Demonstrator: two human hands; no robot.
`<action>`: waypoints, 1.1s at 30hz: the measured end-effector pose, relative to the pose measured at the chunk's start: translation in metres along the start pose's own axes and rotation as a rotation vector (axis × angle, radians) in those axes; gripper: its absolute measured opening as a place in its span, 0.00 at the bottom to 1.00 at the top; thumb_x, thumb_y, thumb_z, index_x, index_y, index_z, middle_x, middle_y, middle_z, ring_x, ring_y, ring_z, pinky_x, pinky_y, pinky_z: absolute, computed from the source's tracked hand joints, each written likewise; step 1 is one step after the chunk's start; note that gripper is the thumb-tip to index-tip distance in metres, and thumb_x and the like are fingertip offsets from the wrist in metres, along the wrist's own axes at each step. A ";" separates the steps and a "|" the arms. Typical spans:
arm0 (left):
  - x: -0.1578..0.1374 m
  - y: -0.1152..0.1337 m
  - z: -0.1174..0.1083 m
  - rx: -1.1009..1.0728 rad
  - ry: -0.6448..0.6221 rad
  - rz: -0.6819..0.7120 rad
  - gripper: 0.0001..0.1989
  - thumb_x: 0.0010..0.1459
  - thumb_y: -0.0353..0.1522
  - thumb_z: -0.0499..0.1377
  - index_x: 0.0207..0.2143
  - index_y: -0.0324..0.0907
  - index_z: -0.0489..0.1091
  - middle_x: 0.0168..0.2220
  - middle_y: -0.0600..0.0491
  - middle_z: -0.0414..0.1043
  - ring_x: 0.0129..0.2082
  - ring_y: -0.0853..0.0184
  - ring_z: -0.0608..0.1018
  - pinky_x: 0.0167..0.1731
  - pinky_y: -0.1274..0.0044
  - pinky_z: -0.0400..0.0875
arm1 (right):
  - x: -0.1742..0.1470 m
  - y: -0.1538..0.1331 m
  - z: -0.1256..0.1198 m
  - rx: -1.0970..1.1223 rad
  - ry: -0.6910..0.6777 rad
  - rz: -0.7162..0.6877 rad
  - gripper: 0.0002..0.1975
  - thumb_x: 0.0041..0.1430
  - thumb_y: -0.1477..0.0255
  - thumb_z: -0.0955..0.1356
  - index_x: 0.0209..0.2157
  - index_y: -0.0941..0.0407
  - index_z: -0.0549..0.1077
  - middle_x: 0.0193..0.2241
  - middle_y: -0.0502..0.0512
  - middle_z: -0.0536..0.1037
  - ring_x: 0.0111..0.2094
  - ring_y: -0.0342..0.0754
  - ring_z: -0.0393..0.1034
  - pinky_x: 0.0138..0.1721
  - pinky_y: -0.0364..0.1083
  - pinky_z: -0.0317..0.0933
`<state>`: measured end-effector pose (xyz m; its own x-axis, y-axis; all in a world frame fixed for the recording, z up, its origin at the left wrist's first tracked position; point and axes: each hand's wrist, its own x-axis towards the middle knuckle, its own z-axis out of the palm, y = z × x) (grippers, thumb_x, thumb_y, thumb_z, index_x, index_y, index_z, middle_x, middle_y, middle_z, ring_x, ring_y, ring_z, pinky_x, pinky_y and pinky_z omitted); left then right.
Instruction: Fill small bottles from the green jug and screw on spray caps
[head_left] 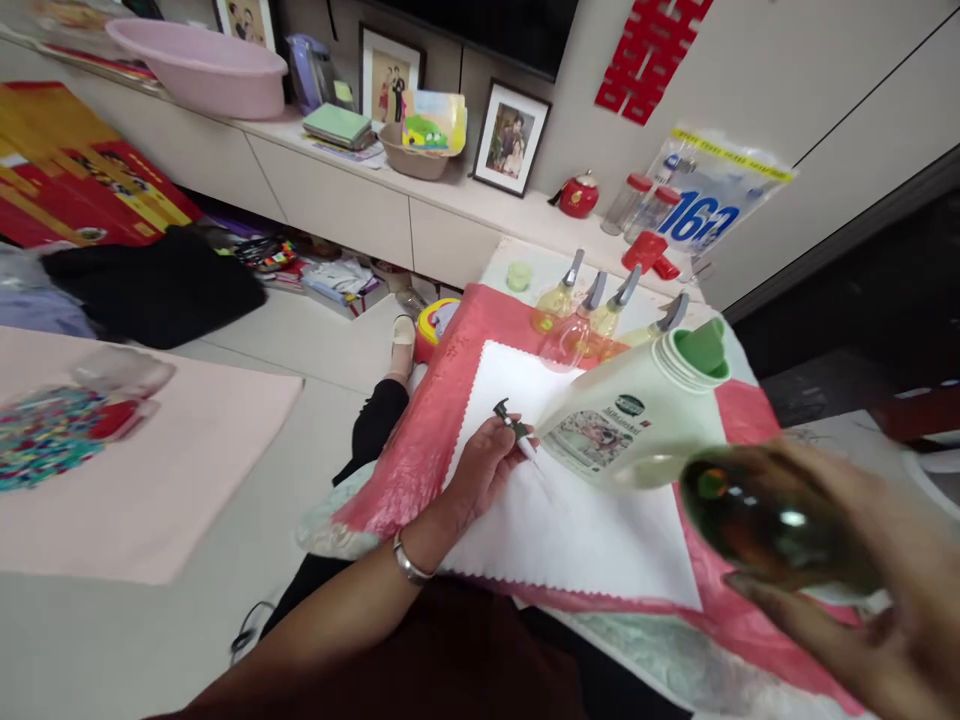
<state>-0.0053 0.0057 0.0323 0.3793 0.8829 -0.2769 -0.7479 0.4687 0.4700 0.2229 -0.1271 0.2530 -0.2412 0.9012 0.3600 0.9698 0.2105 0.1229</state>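
My left hand (484,468) is closed on a small pump head (513,424) with a dark top and a white lower part, held over a white sheet (570,545) with a scalloped edge. On the right, my right hand (892,570), smeared by motion, grips a dark, glossy bottle (780,525) that lies tilted with its rounded end toward the middle. Between the two hands stands a large pale green detergent jug (600,425) with a printed label and a green spout piece in its open neck.
Several spray bottles (574,335) with grey triggers stand behind the jug, near a small green cup (518,276). Red cloth (469,345) covers the table. Two red-lidded jars (628,205) stand on the cabinet behind. On the left, a pink mat (217,470) holds coloured pieces.
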 end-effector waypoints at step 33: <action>-0.053 0.012 0.023 0.151 -0.106 0.073 0.22 0.46 0.38 0.75 0.42 0.42 0.76 0.39 0.52 0.79 0.38 0.62 0.82 0.47 0.67 0.73 | -0.061 -0.107 0.129 0.451 -0.097 0.355 0.36 0.65 0.59 0.65 0.70 0.52 0.51 0.59 0.63 0.59 0.58 0.59 0.59 0.53 0.61 0.65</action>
<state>-0.0218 -0.0348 0.0714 0.3884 0.9089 -0.1515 -0.6880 0.3954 0.6085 0.1383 -0.1561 0.0988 0.0851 0.9721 0.2184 0.9150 0.0105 -0.4033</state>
